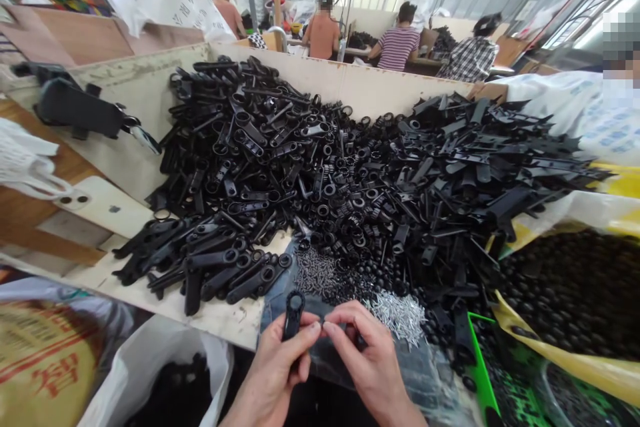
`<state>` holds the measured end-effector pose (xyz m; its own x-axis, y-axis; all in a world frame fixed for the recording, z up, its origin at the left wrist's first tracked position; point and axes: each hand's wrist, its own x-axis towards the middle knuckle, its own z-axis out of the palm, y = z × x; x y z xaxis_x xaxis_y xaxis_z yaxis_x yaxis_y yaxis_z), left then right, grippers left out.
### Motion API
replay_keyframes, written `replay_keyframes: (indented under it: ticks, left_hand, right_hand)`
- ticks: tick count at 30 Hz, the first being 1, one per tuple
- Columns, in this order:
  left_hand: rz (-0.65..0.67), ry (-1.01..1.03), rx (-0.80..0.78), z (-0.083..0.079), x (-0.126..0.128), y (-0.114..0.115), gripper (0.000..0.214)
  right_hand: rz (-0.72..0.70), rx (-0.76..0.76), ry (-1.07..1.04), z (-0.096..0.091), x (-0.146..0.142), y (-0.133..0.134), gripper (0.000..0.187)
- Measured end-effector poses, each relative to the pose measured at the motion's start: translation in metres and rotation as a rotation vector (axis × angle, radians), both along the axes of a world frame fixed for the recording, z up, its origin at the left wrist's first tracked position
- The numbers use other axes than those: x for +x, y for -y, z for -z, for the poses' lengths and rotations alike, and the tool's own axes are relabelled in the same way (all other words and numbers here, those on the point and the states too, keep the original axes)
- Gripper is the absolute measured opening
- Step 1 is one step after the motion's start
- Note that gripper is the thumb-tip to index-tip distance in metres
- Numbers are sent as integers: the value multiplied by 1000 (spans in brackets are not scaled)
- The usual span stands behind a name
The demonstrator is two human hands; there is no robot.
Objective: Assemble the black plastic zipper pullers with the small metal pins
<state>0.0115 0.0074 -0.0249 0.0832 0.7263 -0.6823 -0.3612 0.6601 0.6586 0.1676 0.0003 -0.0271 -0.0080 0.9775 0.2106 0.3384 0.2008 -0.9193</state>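
My left hand is closed round a flat black plastic arm with a ring at its top end, held upright at the bench's near edge. My right hand pinches its thumb and forefinger together right beside that arm; what is in the pinch is too small to make out. Just beyond my fingers lie a heap of small silver screws and a heap of dark screws. Behind them a big pile of black plastic parts covers the bench.
A white phone lies face down at the left on the bench. A white bag of black parts hangs below. A yellow-edged sack of small black pieces and a green tray sit at the right. Several people work behind.
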Motion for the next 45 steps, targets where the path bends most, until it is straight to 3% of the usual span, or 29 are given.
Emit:
replay_keyframes:
  ticks: [9,19,25,32,45]
  left_hand:
    - [-90,-30,81,4,15,3,45]
    - [-40,-114,192,1,20,4,37]
    - [17,-186,269,6,16,2,42]
    - [101,-174,235,-2,19,1,37]
    - [95,-133,183,-11,26,4,28]
  right_hand:
    - [88,-6,-82,9,-4,8,14]
    - [259,-74,-266,17,-12,16,17]
    - [231,-76,-294,14,-10,17,18]
    - [231,-53,-259,17,-6,22,16]
    - [155,-87,-152,17,6,29,11]
